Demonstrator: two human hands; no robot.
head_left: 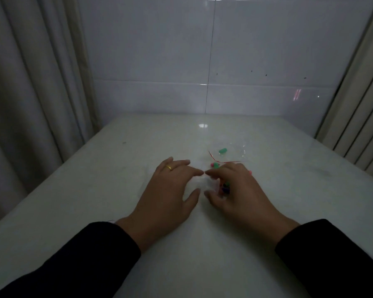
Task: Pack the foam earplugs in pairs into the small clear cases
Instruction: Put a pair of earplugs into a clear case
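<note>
Pinching a clear case (202, 184) between both hands, left hand (166, 190) grip and right hand (237, 190) grip narrow around it, green earplug (222, 150) beyond on white tabletop (95, 201)

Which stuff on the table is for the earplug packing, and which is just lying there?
For the job:
small clear plastic case between both hands
green foam earplug
pink and green earplugs

Just there:
thin red string
crinkled clear plastic bag
gold ring
</note>
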